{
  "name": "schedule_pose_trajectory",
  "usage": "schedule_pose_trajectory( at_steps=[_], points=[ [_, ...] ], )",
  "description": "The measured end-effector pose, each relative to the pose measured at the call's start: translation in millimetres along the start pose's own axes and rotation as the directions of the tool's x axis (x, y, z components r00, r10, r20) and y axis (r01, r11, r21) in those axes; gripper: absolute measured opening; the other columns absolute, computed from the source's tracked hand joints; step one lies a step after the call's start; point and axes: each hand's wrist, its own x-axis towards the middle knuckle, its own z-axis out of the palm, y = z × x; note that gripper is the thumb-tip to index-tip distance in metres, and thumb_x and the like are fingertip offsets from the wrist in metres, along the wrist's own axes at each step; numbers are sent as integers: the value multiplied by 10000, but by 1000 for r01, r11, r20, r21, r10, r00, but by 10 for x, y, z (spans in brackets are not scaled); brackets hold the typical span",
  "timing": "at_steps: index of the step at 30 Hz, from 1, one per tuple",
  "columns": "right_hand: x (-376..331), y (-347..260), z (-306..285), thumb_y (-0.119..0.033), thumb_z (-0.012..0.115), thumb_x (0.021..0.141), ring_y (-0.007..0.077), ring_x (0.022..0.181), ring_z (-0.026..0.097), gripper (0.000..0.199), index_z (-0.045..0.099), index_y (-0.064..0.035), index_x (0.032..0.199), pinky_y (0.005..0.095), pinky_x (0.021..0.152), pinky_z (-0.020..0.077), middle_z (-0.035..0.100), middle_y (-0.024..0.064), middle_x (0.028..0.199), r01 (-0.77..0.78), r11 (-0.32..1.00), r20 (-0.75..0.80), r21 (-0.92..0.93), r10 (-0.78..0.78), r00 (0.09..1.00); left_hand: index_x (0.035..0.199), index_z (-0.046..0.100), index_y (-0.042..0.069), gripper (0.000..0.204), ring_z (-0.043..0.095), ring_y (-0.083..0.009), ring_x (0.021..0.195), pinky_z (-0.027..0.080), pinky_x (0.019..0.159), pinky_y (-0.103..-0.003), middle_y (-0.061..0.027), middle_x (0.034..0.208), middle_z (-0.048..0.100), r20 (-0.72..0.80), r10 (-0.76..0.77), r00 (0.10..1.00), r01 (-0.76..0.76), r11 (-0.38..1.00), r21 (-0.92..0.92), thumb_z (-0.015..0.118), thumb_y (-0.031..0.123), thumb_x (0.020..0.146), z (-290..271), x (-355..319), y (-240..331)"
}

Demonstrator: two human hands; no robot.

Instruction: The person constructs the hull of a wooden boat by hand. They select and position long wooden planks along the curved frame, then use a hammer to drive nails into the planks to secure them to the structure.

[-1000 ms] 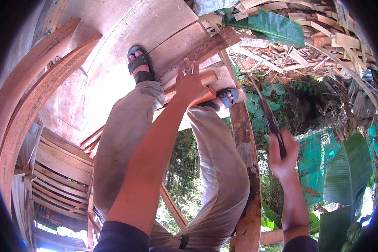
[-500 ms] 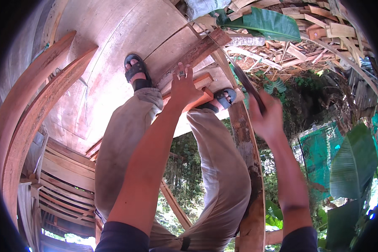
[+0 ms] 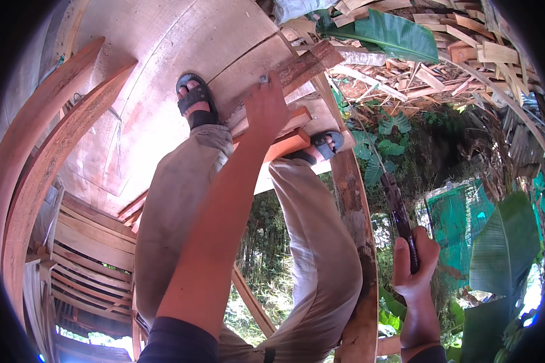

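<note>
A reddish-brown wooden plank [image 3: 306, 68] lies slantwise across the boards, its far end sticking out past their edge. My left hand [image 3: 266, 106] presses down on it with bent fingers, a ring showing on one of them. Low on the right, my right hand [image 3: 416, 263] is closed around the dark handle of a handsaw [image 3: 396, 202]. The saw's thin blade, seen nearly edge-on, runs up and left toward the plank's outer end; whether it touches the wood I cannot tell. Beneath my left forearm, shorter orange-brown wood pieces [image 3: 289, 142] lie beside the plank.
My sandalled feet stand on a board platform [image 3: 157, 54]. Two long curved-looking planks [image 3: 72, 127] rise at the left. A bark-edged beam [image 3: 354, 212] runs by my right leg, above a drop with plants. Offcuts [image 3: 430, 75] and a banana leaf [image 3: 396, 35] lie at upper right.
My right hand has drawn the saw down and to the right, away from the plank. The left hand's fingers, spread before, are now bent on the plank, which has shifted slightly rightward.
</note>
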Motion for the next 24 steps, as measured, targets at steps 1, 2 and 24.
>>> schedule_pose_trajectory(
  at_steps=[1, 2, 24],
  points=[
    [19, -64, -11, -68, 604, 840, 184, 368, 367, 259, 421, -33, 662, 319, 391, 275, 385, 69, 492, 0, 1000, -8, 10, 1, 1000, 1220, 464, -27, 699, 634, -339, 986, 554, 753, -407, -178, 1031, 631, 44, 32, 999, -36, 995, 96, 754, 390, 740, -2, 99, -4],
    [44, -82, -5, -66, 604, 839, 185, 369, 376, 255, 423, -31, 664, 317, 391, 280, 390, 70, 495, 23, 1000, -3, -5, -23, 1000, 1192, 474, -32, 665, 639, -337, 971, 556, 748, -406, -173, 1004, 638, 93, 54, 994, -68, 985, 159, 746, 382, 749, -1, 223, -17],
    [368, 204, 313, -119, 559, 922, 49, 450, 396, 264, 447, -44, 695, 271, 392, 256, 428, 10, 505, 159, 987, -74, 24, -157, 985, 1127, 527, -85, 422, 691, -301, 833, 563, 719, -368, -196, 876, 680, 76, 204, 976, -215, 953, 212, 593, 198, 823, 150, 443, -159]
  ],
)
